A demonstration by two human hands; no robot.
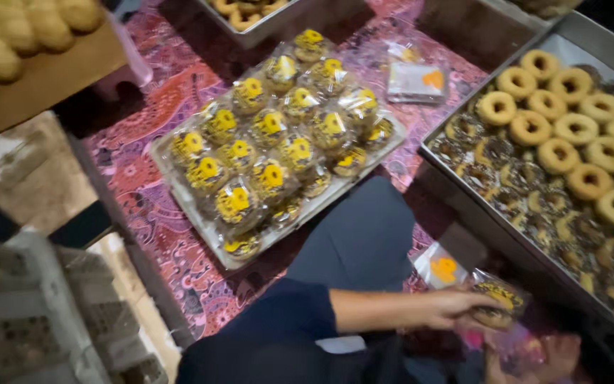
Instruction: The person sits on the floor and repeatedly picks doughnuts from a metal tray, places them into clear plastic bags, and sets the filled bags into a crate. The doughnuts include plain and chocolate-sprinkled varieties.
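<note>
Apparently lying flat, the bagged doughnut [497,304] is pinched by the left hand [449,307].

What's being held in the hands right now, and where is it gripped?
The left hand pinches a clear-wrapped doughnut by the near edge of its wrapper. The right hand, low in the frame, is too blurred to tell.

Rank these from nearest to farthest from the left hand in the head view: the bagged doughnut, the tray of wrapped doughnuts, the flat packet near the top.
1. Bagged doughnut: at the left hand's fingertips, lower right.
2. Tray of wrapped doughnuts: up and left, on the patterned cloth.
3. Flat packet: farthest, near the top.
</note>
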